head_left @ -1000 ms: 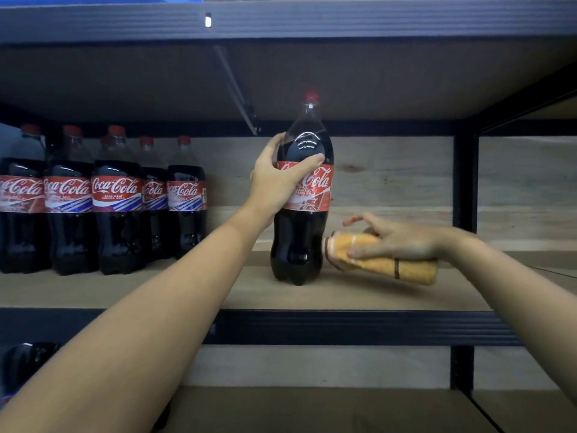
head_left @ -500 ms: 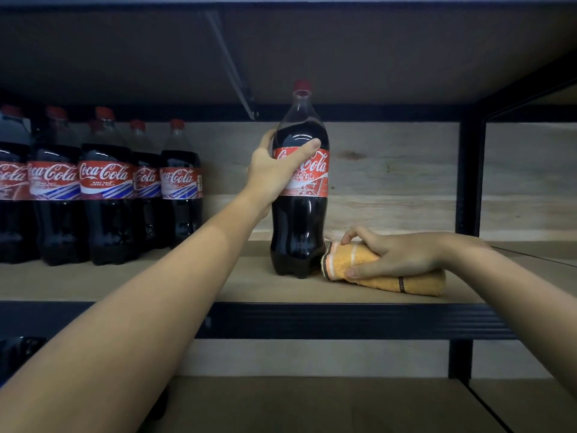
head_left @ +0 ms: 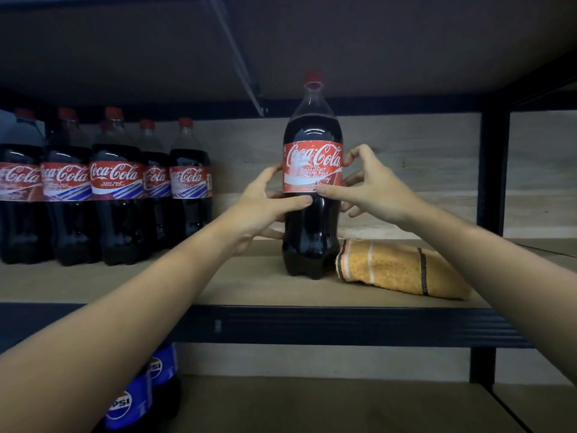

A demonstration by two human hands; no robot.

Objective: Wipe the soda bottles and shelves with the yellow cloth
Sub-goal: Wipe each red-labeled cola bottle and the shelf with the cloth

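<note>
Nearest, below the left forearm on the lower shelf, stand two blue bottles [head_left: 131, 401] whose labels read "PSI" and "SI" — presumably Pepsi, the rest of the word hidden.

Above them runs the dark front rail of the middle shelf [head_left: 312, 323]. On its board, beneath the right wrist and just beside the base of the held bottle, lies the yellow cloth [head_left: 396, 270], folded, with pale and dark stripes near its ends; no hand touches it.

The left hand [head_left: 265, 204] and the right hand [head_left: 374, 189] both grasp the soda bottle [head_left: 312, 182], fingers curled round its sides and the two thumbs meeting across the front at the lower edge of the label. The bottle stands upright on the board, red cap on, dark liquid within. Its red label reads "Coca-Cola" in white script; the small line beneath is too fine to read with certainty.

Judged step: setting or turning a bottle in place, with the cloth put aside. The next move likely calls for the right hand to let go and take up the cloth again — either for another bottle or for the bare board.

Farther off, well to the left of the left hand, a row of like bottles [head_left: 115, 182] bears the same "Coca-Cola" script.
</note>
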